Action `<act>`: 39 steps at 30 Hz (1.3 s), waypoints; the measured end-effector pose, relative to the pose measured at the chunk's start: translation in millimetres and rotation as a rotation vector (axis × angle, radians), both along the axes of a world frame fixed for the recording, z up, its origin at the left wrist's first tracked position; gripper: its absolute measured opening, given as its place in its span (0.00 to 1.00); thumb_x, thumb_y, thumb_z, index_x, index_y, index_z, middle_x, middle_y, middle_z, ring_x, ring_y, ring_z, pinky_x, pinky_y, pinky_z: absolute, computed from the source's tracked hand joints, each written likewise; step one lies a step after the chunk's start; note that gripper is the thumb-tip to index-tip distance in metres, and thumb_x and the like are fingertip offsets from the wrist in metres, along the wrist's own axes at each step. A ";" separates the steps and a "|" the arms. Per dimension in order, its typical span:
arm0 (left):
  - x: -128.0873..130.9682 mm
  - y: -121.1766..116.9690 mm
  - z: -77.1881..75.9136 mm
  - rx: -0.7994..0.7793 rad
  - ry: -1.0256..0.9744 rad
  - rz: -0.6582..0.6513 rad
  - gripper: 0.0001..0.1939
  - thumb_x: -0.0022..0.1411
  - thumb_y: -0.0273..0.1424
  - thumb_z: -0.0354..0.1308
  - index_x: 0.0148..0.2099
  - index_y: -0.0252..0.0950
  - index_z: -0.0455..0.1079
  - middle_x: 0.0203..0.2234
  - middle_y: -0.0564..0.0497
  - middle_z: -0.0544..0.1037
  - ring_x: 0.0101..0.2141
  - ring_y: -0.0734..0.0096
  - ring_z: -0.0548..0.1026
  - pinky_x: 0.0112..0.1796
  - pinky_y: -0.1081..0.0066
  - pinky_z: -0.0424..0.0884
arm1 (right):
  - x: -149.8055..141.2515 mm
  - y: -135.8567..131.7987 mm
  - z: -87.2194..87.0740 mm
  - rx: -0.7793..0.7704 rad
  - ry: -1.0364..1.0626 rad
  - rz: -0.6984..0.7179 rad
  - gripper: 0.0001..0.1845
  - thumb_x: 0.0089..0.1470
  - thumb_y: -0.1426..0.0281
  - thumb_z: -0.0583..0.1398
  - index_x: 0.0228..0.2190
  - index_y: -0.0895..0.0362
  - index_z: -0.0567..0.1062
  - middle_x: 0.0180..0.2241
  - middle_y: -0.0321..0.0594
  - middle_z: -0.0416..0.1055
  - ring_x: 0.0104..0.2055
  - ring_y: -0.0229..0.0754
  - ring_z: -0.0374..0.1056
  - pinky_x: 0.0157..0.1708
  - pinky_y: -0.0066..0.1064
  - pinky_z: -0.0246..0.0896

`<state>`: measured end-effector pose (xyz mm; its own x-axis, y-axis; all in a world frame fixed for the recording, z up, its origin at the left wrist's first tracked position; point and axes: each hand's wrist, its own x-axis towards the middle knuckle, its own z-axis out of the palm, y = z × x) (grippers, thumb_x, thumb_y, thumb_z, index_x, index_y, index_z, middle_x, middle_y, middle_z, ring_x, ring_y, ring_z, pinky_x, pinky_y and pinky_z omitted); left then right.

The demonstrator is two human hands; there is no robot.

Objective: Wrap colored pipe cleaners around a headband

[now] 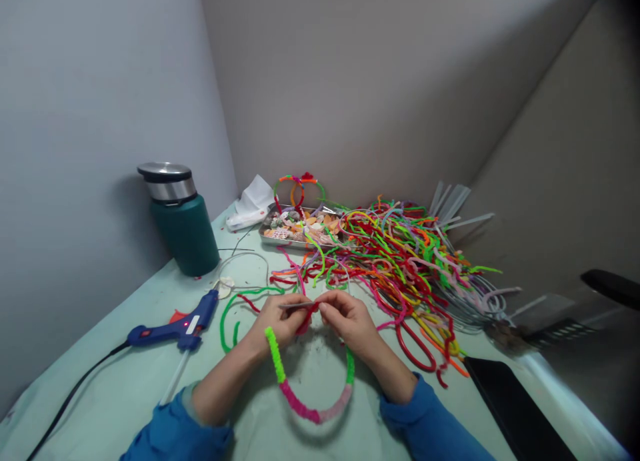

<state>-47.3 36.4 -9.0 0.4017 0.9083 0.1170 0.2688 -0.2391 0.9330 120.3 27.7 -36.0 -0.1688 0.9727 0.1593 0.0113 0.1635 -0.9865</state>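
Note:
My two hands meet above the middle of the table, both closed in a pinch. A red pipe cleaner [306,319] runs between their fingertips. My left hand [280,321] holds its lower part, and a thin grey strip [296,306] lies across those fingers. My right hand [347,320] pinches the red piece near its upper end. Below them curves a headband-like hoop [299,406] wrapped in fuzzy lime, magenta, pale pink and green sections. Its lime end shows beside my left wrist; its green side runs up under my right hand, where the rest is hidden.
A blue glue gun [175,324] with a lit red light and black cord lies left. Behind it stands a green bottle [184,231]. A metal tray [285,241] of small pieces sits at the back, beside a heap of colourful pipe cleaners [400,248]. A black flat object [515,404] lies right.

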 end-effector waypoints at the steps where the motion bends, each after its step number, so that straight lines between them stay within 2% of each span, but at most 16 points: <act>1: -0.4 0.0 -1.0 0.029 0.018 0.001 0.09 0.54 0.30 0.51 0.30 0.31 0.71 0.18 0.53 0.70 0.20 0.76 0.64 0.22 0.77 0.59 | 0.2 0.3 0.1 -0.013 0.011 0.004 0.07 0.51 0.66 0.58 0.31 0.57 0.73 0.18 0.30 0.63 0.16 0.30 0.52 0.15 0.22 0.45; 5: -0.6 1.7 -6.8 0.173 0.076 0.051 0.08 0.53 0.27 0.53 0.31 0.32 0.73 0.20 0.52 0.73 0.22 0.76 0.66 0.24 0.77 0.61 | 0.6 1.0 0.0 -0.042 0.036 0.012 0.08 0.51 0.66 0.59 0.31 0.58 0.73 0.17 0.29 0.62 0.15 0.29 0.50 0.13 0.22 0.44; 9: -0.7 4.0 -9.7 0.161 0.067 0.096 0.05 0.52 0.27 0.56 0.30 0.31 0.72 0.20 0.52 0.73 0.21 0.77 0.67 0.23 0.78 0.61 | 0.9 1.6 -0.7 -0.057 0.070 0.015 0.07 0.50 0.66 0.59 0.31 0.58 0.72 0.17 0.28 0.61 0.14 0.28 0.49 0.13 0.21 0.43; 12: -1.0 4.5 -9.2 0.205 0.093 0.116 0.04 0.52 0.27 0.57 0.29 0.32 0.72 0.20 0.53 0.73 0.21 0.77 0.67 0.23 0.78 0.61 | 1.0 1.8 0.1 -0.074 0.100 0.019 0.08 0.50 0.65 0.60 0.30 0.58 0.72 0.16 0.28 0.61 0.13 0.28 0.49 0.12 0.21 0.42; 19: -0.9 3.4 -6.4 0.437 0.199 0.121 0.03 0.52 0.27 0.59 0.28 0.35 0.74 0.21 0.52 0.76 0.23 0.73 0.70 0.28 0.74 0.63 | 0.2 0.2 3.8 -0.087 0.096 0.021 0.09 0.49 0.65 0.61 0.29 0.58 0.73 0.16 0.29 0.63 0.14 0.28 0.50 0.13 0.22 0.42; 24: -1.9 3.3 -5.6 0.507 0.186 0.179 0.04 0.51 0.29 0.60 0.27 0.35 0.72 0.20 0.52 0.75 0.23 0.73 0.69 0.28 0.74 0.64 | -0.6 -0.1 2.6 -0.086 0.114 0.040 0.08 0.48 0.65 0.61 0.29 0.58 0.72 0.16 0.28 0.61 0.14 0.28 0.50 0.13 0.22 0.42; 29: -2.4 4.5 -10.1 0.484 0.143 0.175 0.05 0.52 0.30 0.60 0.26 0.34 0.71 0.20 0.52 0.73 0.23 0.74 0.68 0.28 0.74 0.64 | -2.6 -1.7 5.6 -0.073 0.107 0.039 0.08 0.47 0.65 0.61 0.27 0.57 0.72 0.14 0.27 0.58 0.15 0.30 0.50 0.14 0.23 0.42; 35: 1.0 2.7 -7.6 0.313 0.028 0.217 0.07 0.50 0.31 0.60 0.25 0.33 0.69 0.20 0.53 0.71 0.23 0.75 0.68 0.27 0.76 0.64 | -6.9 -4.8 9.8 -0.060 0.105 0.037 0.07 0.47 0.65 0.61 0.26 0.57 0.73 0.14 0.28 0.57 0.17 0.31 0.51 0.16 0.23 0.43; 39: 2.3 1.5 -3.5 0.212 -0.083 0.188 0.12 0.50 0.35 0.61 0.21 0.33 0.67 0.18 0.53 0.70 0.22 0.75 0.67 0.26 0.75 0.65 | -9.2 -6.0 9.0 -0.068 0.105 0.039 0.08 0.47 0.65 0.61 0.26 0.57 0.72 0.15 0.28 0.58 0.17 0.31 0.50 0.16 0.23 0.43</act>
